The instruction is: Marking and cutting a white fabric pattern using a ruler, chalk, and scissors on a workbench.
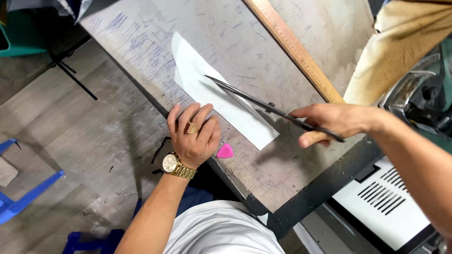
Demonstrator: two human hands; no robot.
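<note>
My left hand (193, 133), with a gold ring and gold watch, presses flat on the near end of a white strip of fabric or paper (207, 89) lying on the scratched worktable (263, 47). Long black scissors (249, 99) are gripped in my right hand (329, 121), their closed-looking blades pointing left over the white strip, tip near its middle. A small pink triangular chalk (225, 151) lies on the table just right of my left hand.
A long wooden ruler (292, 47) runs diagonally across the table. Tan cloth (405, 42) and a sewing machine (423, 94) sit at the right, with a white vented box (386, 197) below. Blue plastic stools (19, 197) stand on the wooden floor at left.
</note>
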